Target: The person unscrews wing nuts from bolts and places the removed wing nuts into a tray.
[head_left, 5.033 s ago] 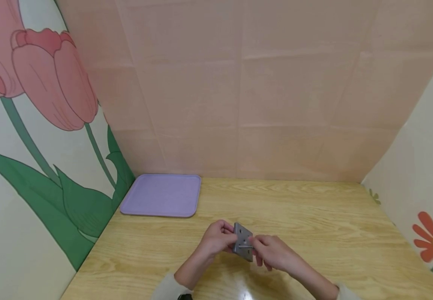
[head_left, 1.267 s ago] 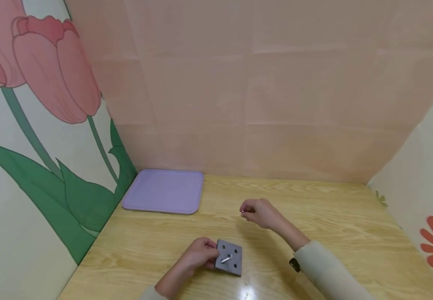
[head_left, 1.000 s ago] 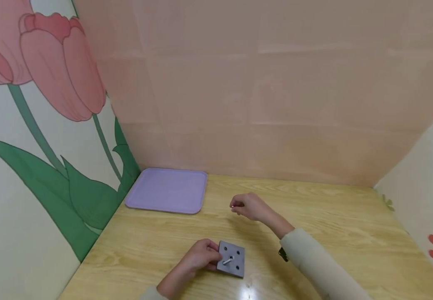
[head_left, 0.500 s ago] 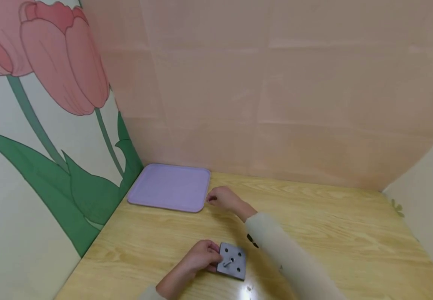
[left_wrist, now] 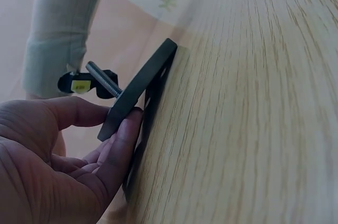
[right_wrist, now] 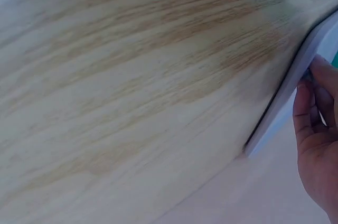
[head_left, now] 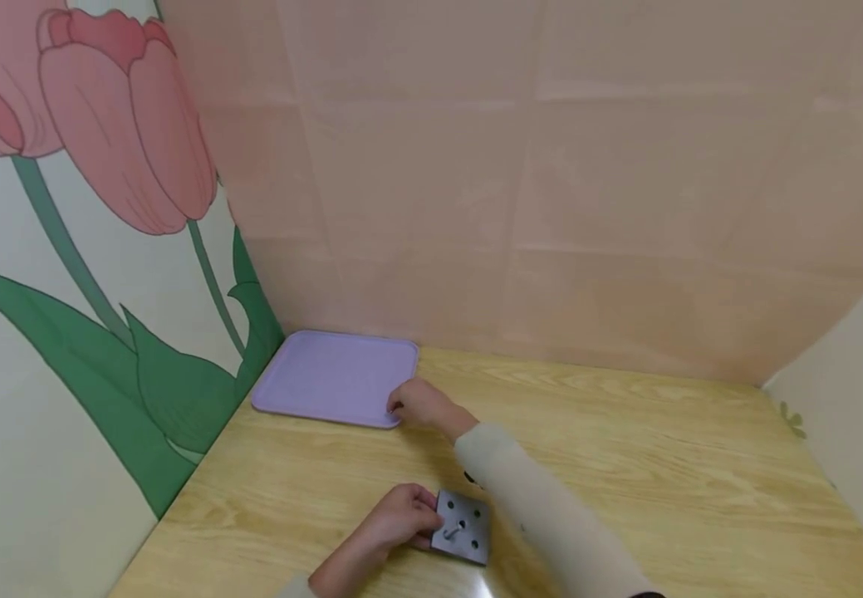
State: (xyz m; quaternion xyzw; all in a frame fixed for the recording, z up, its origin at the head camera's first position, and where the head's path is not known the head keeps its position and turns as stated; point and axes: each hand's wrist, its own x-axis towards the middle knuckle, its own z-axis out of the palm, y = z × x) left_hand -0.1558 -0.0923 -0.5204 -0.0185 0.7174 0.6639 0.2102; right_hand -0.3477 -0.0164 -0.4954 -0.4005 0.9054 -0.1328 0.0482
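Note:
My left hand (head_left: 401,519) pinches the left edge of a grey square metal plate (head_left: 463,546) with several holes. The plate leans low over the table. A threaded bolt (left_wrist: 103,78) sticks out of its middle, and the left wrist view shows no nut on that end. My right hand (head_left: 424,404) is over the near right corner of a lilac tray (head_left: 334,378). Its thumb and fingertips pinch a small piece (right_wrist: 308,74), almost wholly covered by the fingers; I cannot tell its kind. In the right wrist view those fingertips are right at the tray's rim.
The wood-grain table (head_left: 625,465) extends to the right of both hands. A pinkish cloth wall (head_left: 521,183) closes off the back, and a tulip-patterned panel (head_left: 132,141) stands close along the tray's left side. My right sleeve (head_left: 543,507) crosses beside the plate.
Both hands were at the plate and bolt first. My right hand then left with a small piece and moved left to the tray's corner. The left hand has lowered the plate toward the table.

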